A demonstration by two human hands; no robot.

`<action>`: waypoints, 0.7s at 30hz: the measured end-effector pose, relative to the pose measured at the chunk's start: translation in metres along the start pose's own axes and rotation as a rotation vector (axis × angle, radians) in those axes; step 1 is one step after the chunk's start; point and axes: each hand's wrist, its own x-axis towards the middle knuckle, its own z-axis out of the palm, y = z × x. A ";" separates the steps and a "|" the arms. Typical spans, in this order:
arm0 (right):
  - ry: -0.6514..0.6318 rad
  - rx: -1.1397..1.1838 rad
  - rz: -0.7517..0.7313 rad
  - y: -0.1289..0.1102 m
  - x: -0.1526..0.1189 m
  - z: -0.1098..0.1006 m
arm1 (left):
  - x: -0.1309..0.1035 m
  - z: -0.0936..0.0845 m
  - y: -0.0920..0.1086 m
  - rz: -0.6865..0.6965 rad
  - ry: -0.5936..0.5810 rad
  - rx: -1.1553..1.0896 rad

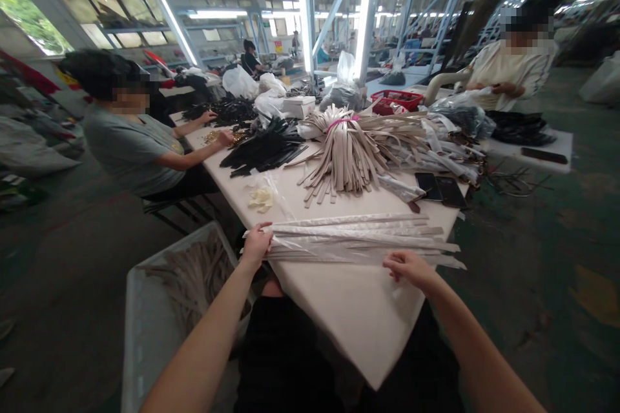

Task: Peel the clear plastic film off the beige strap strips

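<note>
Pale strips: long axis left-right, uneven ends pointing right.

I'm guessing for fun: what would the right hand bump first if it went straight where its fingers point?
The right hand would probably meet the pale strips first; whether they touch now is unclear.

My strips are pale silvery grey, my table cream, my clothes plain black. I see a beige bundle with a pink tie, black straps, gold bits, a red basket and a pale yellow wad.
</note>
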 end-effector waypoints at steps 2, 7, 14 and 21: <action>0.010 0.020 0.004 0.004 0.002 -0.002 | 0.002 -0.007 0.003 -0.020 -0.068 0.043; 0.043 0.188 0.044 0.012 0.004 -0.002 | 0.000 -0.032 0.017 -0.207 -0.263 -0.038; 0.059 0.263 0.099 0.006 0.005 -0.006 | -0.012 -0.053 0.033 -0.156 -0.456 0.039; 0.061 0.139 0.036 0.000 0.007 -0.023 | 0.006 -0.053 0.019 0.024 -0.250 0.096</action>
